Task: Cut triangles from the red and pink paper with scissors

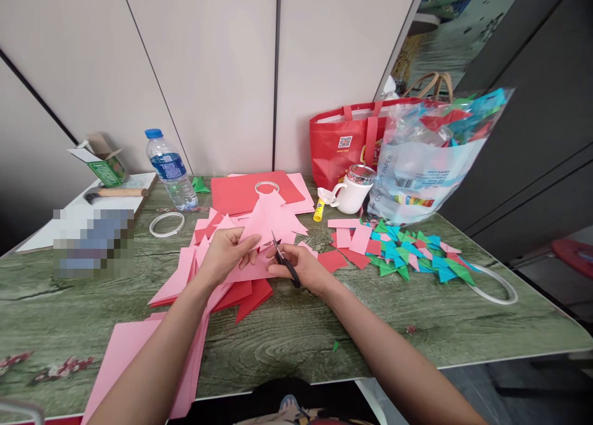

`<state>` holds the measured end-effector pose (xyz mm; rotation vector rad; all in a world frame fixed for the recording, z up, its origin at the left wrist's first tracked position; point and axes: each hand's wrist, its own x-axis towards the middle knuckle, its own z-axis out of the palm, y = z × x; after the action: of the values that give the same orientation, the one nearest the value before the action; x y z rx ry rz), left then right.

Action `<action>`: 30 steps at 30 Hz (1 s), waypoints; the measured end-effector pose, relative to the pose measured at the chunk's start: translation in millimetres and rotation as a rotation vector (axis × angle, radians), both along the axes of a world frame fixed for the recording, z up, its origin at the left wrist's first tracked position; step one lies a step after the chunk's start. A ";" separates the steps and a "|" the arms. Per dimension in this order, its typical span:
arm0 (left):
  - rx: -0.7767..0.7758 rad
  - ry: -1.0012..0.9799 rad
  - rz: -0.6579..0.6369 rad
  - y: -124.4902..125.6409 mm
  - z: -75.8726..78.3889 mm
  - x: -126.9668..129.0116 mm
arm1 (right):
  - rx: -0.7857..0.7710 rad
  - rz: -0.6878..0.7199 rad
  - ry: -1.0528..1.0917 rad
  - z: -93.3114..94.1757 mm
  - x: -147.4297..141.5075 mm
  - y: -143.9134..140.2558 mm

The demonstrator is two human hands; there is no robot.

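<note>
My left hand [228, 252] is closed on a folded piece of pink paper [260, 216], thumb on top, above the middle of the table. In my right hand [303, 265] is a pair of scissors [288, 265] with black handles, fingers wrapped round them. The blades point up and away from me, close to the pink paper's right side. Beneath both hands lies a heap of pink and red paper pieces [185, 270]. Some of that heap is hidden behind my hands and forearms. A stack of pink sheets [125, 357] lies by my left forearm.
A water bottle [170, 172], a hammer [118, 192] and a small box [105, 165] stand or lie at left. Behind are red sheets [236, 193]. To the right are a white mug [354, 193], glue stick [319, 210], red bag [340, 156], plastic bag [412, 172] and coloured paper pieces [407, 252].
</note>
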<state>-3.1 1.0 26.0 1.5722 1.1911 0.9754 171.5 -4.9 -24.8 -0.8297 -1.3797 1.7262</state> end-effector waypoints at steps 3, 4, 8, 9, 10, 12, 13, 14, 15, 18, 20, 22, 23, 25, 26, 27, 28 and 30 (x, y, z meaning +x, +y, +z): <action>0.005 0.005 0.003 -0.1 0.1 -0.1 | 0.004 -0.001 -0.005 -0.2 0.0 0.1; 0.006 0.008 0.003 -0.1 0.1 -0.2 | 0.004 -0.002 -0.006 0.0 0.0 0.1; 0.005 0.010 -0.001 0.5 -0.6 -0.7 | -0.005 -0.008 -0.005 1.5 -0.1 -0.3; 0.003 0.008 -0.003 0.8 -1.2 -0.9 | -0.008 -0.009 -0.001 1.7 -0.1 -0.4; 0.001 0.005 -0.006 1.2 -1.8 -1.3 | -0.010 -0.008 0.004 1.7 -0.1 -0.4; 0.001 0.002 -0.012 2.1 -3.5 -2.2 | -0.012 -0.005 0.011 1.3 0.0 -0.3; 0.002 0.002 -0.014 2.6 -4.3 -2.7 | -0.012 -0.005 0.012 1.0 0.1 -0.1; 0.002 0.002 -0.016 3.1 -5.0 -3.0 | -0.011 -0.005 0.012 0.7 0.1 0.1; 0.002 0.002 -0.018 3.4 -5.5 -3.3 | -0.010 -0.006 0.010 0.4 0.2 0.2; 0.002 0.003 -0.017 3.6 -5.5 -3.3 | -0.008 -0.005 0.010 0.4 0.4 0.3; 0.002 0.005 -0.014 3.1 -4.5 -2.7 | -0.011 -0.004 0.009 0.9 0.6 0.0; -0.001 0.007 -0.008 2.3 -3.4 -2.1 | -0.014 -0.008 0.003 1.2 0.8 -0.3; -0.004 0.009 -0.005 1.9 -3.0 -1.9 | -0.014 -0.008 -0.001 1.2 0.9 -0.3; -0.007 0.011 -0.001 1.3 -2.5 -1.7 | -0.011 -0.007 -0.005 0.8 0.9 -0.2; -0.006 0.011 -0.002 1.2 -2.4 -1.7 | -0.009 -0.006 -0.005 0.6 0.8 -0.1; -0.005 0.010 -0.004 1.0 -2.3 -1.7 | -0.007 -0.006 -0.004 0.4 0.8 0.0; -0.003 0.008 -0.007 1.0 -2.2 -1.6 | -0.004 -0.006 -0.005 0.2 0.7 0.2; 0.000 0.007 -0.010 0.8 -1.7 -1.4 | -0.002 -0.006 -0.008 0.2 0.6 0.4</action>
<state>-4.5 1.8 24.3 1.5813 1.1866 0.9638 172.1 -4.6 -24.6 -0.8418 -1.3792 1.7221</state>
